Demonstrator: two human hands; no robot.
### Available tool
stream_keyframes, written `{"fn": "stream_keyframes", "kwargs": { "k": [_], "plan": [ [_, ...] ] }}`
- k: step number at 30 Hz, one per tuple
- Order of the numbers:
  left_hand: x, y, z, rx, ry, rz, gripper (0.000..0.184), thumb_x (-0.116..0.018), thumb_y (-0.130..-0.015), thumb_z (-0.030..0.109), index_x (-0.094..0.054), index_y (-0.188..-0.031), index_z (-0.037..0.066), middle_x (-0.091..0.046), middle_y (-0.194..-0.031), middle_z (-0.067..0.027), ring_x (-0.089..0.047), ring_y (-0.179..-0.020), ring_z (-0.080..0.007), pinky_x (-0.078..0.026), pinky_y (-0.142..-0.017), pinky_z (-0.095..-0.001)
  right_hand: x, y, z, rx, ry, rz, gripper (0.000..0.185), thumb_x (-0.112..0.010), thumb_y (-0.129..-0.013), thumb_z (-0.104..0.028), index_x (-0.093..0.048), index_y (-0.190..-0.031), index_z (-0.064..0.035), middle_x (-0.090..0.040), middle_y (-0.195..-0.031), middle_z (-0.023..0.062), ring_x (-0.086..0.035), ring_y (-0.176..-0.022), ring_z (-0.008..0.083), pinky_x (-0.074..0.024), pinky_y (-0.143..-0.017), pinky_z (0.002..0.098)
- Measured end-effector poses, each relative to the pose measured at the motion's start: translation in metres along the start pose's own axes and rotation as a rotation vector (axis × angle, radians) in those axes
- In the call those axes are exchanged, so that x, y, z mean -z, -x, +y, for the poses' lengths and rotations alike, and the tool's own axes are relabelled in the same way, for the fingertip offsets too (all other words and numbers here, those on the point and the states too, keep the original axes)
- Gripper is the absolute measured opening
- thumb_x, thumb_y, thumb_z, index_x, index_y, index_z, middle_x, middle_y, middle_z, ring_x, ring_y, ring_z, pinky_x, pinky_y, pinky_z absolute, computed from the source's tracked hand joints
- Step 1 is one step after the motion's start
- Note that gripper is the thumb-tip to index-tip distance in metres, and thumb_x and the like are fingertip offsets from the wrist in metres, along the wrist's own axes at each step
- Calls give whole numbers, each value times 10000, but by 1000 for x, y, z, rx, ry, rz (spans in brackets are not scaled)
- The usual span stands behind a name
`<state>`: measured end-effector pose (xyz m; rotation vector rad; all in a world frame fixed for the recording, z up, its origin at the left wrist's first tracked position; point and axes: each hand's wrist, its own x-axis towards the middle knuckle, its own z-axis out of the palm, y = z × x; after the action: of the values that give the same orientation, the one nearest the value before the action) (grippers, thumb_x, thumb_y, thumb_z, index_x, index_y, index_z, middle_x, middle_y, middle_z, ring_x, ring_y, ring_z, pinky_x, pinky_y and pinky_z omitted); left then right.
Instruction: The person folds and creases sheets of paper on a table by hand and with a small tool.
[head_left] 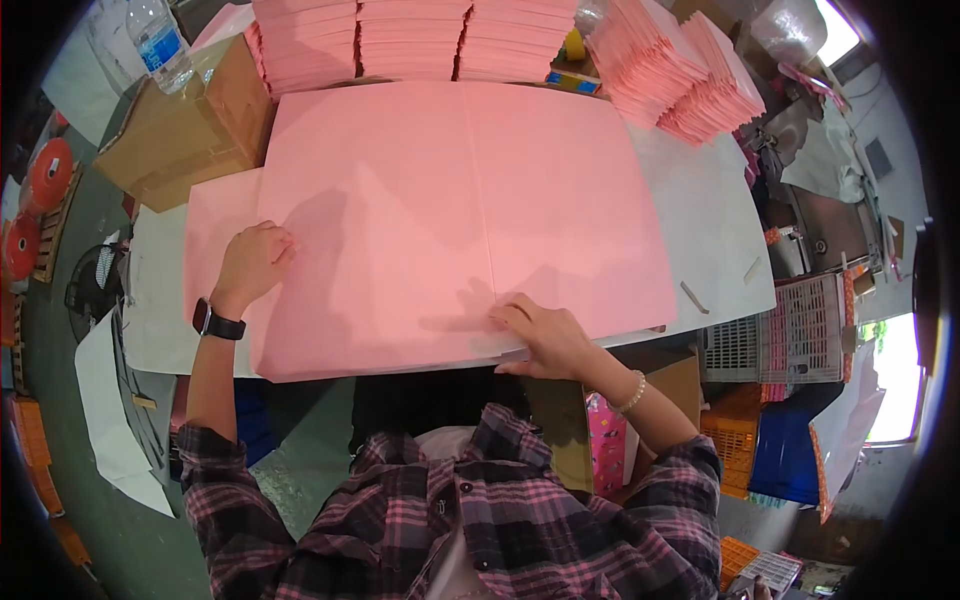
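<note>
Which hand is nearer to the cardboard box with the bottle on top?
Left. The left hand is just this side of the cardboard box; the right hand is farther off, at the near edge of the pink sheet.

A hand could pass low over the large pink sheet (400, 220) between the person's left hand (258, 262) and right hand (545, 338). Stacked pink sheets (412, 42) wall off the far edge; a cardboard box (190, 135) bearing a bottle (158, 45) blocks the far left.

Pink sheet (400, 190): smooth matt paper, faint crease line. Pink stacks (410, 40): paper, rough layered edges. Box (180, 135): matt cardboard. Bottle (158, 48): clear glossy plastic. Shirt (400, 530): matt cloth. Grey crate (800, 325): plastic.
</note>
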<state>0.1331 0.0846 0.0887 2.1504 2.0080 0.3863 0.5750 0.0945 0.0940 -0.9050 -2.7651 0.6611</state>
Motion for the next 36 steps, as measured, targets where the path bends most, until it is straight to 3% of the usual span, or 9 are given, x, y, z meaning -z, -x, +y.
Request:
{"fn": "stream_keyframes", "kwargs": {
  "k": [12, 17, 19, 23, 27, 29, 31, 34, 36],
  "plan": [
    [7, 0, 5, 52, 2, -115, 258, -634, -819, 140, -681, -1046, 27, -665, -1069, -146, -633, -969, -340, -505, -873, -411, -12, -1, 25, 265, -62, 56, 307, -757, -699, -135, -668, -992, -105, -656, -974, 30, -668, -791, 277, -543, -630, 365],
    [-7, 18, 22, -447, -95, 17, 618, -645, -744, 121, -500, -1343, 73, -519, -1349, -169, -491, -1220, -383, -370, -1076, -428, 12, 11, 2, 251, -288, 127, 220, -745, -737, -84, -686, -949, -90, -695, -921, 54, -677, -756, 250, -537, -632, 328],
    [-8, 36, 40, -559, 150, -139, 588, -649, -779, 120, -511, -1347, 65, -523, -1353, -170, -461, -1292, -344, -350, -1103, -428, 38, 28, -5, -3, -513, -357, 232, -708, -800, -116, -706, -1031, -133, -697, -925, 27, -627, -691, 203, -489, -600, 303],
    [-3, 44, 56, -555, 422, -484, 553, -638, -844, 222, -502, -1348, 41, -511, -1381, -144, -490, -1257, -343, -370, -1084, -421, 96, 39, -18, -11, -880, -632, 151, -701, -855, -157, -719, -975, -69, -691, -836, 11, -590, -650, 111, -445, -579, 250],
    [-32, 35, 17, -284, 1006, -673, 481, -614, -938, 307, -546, -1301, -1, -584, -1297, -140, -557, -1203, -281, -423, -1037, -442, 138, 13, 22, -207, -909, -30, 166, -686, -845, -142, -668, -927, 1, -677, -810, 36, -650, -790, 119, -518, -664, 255],
    [-42, 43, -14, -102, 1020, -281, 457, -575, -969, 333, -574, -1262, -18, -619, -1225, -130, -597, -1112, -246, -472, -967, -397, 159, -29, 49, -317, -1188, 171, 193, -620, -909, -233, -607, -1026, -79, -596, -801, -17, -530, -625, 47, -415, -528, 191],
    [-35, 33, -18, -30, 1010, -87, 454, -555, -985, 346, -588, -1243, -26, -637, -1190, -125, -616, -1067, -229, -496, -932, -374, 175, -76, 88, -298, -1248, 128, 217, -632, -917, -322, -585, -958, -115, -576, -821, -36, -429, -537, 43, -346, -468, 203],
    [-20, 14, -7, 417, 1974, -517, 363, -566, -980, 281, -628, -1194, -6, -666, -1047, -66, -615, -922, -141, -513, -761, -272, 148, -129, 142, -537, -1286, 277, 288, -618, -926, -410, -572, -909, -126, -591, -818, -35, -407, -515, 44, -316, -440, 206],
    [-14, 10, 8, 393, 1641, -465, 338, -580, -970, 268, -638, -1162, -5, -657, -1005, -38, -596, -875, -115, -492, -726, -252, 131, -126, 139, -845, -1466, 221, 266, -609, -944, -374, -602, -980, -111, -611, -836, -30, -450, -535, 54, -339, -452, 182]
  ]
}}
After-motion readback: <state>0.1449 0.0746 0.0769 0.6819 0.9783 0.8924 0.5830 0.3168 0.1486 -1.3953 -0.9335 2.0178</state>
